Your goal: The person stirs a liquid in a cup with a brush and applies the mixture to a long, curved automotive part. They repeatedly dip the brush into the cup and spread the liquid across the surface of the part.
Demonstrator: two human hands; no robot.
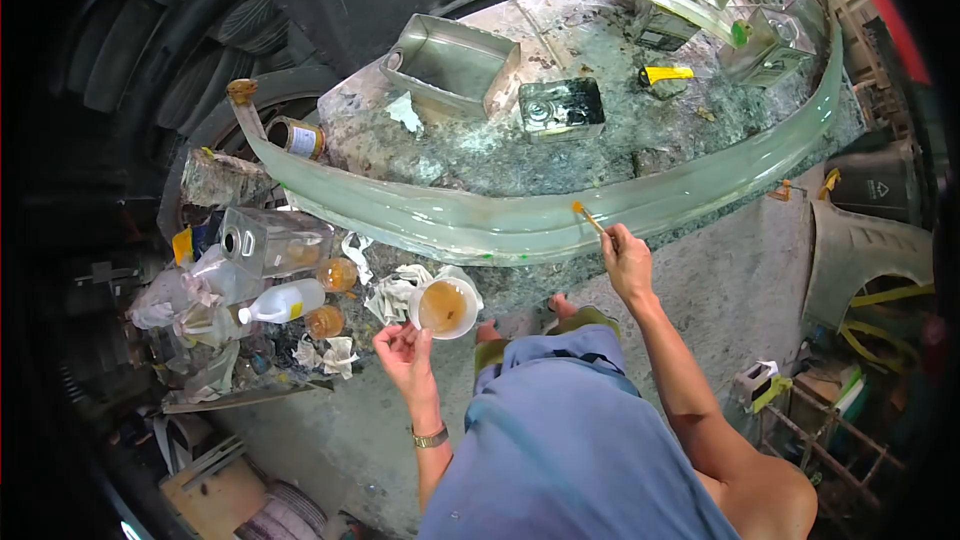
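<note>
My left hand [405,348] holds a white cup [443,307] of amber liquid by its rim, low in front of me. My right hand [626,260] grips a small brush [588,218] whose tip touches the long, curved pale-green panel [480,225]. That panel lies across a stained round worktop [560,150] and bends from the left up to the far right.
On the worktop stand an open metal tin [452,65], a dark can [562,108] and a yellow-handled tool [666,74]. To my left sit a clear jug [272,240], a white bottle [284,302], jars and crumpled rags [392,292]. Large tyres [200,50] rise behind.
</note>
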